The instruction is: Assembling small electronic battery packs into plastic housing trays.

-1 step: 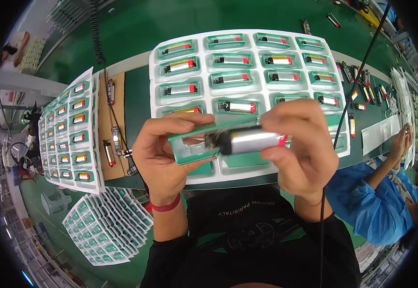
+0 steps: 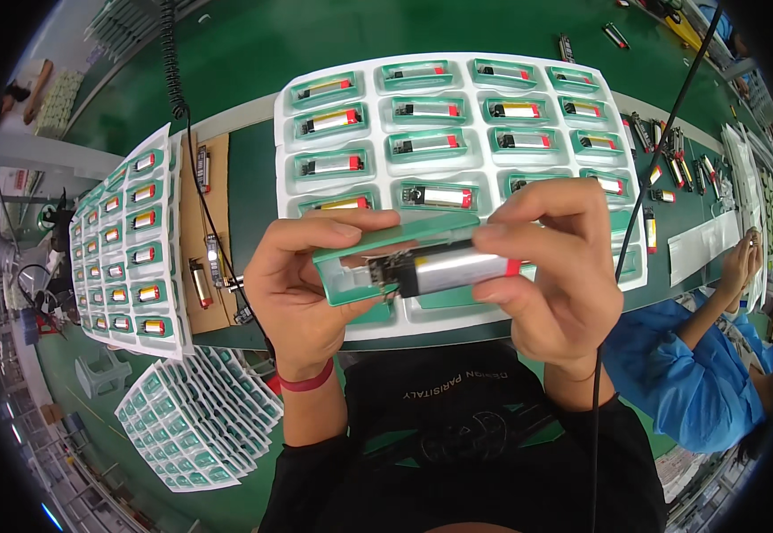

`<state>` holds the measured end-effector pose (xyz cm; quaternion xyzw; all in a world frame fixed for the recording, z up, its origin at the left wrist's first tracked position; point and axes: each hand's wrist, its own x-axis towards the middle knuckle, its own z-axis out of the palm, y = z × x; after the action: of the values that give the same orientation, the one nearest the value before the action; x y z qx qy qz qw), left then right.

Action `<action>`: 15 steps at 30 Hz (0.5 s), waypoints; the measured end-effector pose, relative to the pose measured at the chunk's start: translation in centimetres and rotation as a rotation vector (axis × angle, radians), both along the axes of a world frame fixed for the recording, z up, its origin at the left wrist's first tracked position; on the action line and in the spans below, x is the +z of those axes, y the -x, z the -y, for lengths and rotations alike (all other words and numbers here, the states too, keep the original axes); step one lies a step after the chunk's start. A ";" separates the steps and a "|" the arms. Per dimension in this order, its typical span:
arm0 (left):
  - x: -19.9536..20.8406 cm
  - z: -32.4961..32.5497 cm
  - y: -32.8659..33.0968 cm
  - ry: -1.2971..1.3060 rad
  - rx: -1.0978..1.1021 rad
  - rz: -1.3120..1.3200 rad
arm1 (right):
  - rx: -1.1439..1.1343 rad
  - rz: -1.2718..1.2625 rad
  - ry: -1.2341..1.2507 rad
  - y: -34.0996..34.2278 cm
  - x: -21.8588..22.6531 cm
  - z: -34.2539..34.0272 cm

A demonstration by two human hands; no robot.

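L hand (image 2: 302,275) is clamped on a green plastic case (image 2: 337,286), thumb at the lower edge, fingers over the upper, open side toward the camera. R hand (image 2: 568,275) pinches the red end of a silver battery cell (image 2: 462,266) btwn thumb & fingers; its circuit-board end (image 2: 392,271) overlaps the case opening. Touching or just in front? Can't tell.

Risks, my read: cell sits at a slant to the case, so the board or its fine wires could snag on the rim if pushed in crooked. Pinch is at one end only, so a slip would prob. drop the cell on the white tray (image 2: 379,188) below. Squeezing L too hard might bow the case walls.

Edges/room: both hands are above the tray's near side, close to the desk (image 2: 249,178) edge; a drop toward the body could miss the desk. Black cable (image 2: 598,391) crosses by the R wrist, poss. catch. Co-worker's blue sleeve (image 2: 679,382) limits room R. More space above the tray, & L up to the cardboard strip (image 2: 218,155).
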<state>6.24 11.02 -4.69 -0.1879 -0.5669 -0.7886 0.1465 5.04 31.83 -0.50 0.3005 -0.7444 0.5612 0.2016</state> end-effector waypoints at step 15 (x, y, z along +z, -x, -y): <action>0.4 -0.4 -0.4 0.066 -0.022 0.057 | -0.128 0.002 -0.192 0.0 -0.3 1.6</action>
<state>6.66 11.47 -4.28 -0.1764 -0.5944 -0.7760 0.1155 5.03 30.23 -0.78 0.2695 -0.8127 0.4736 0.2065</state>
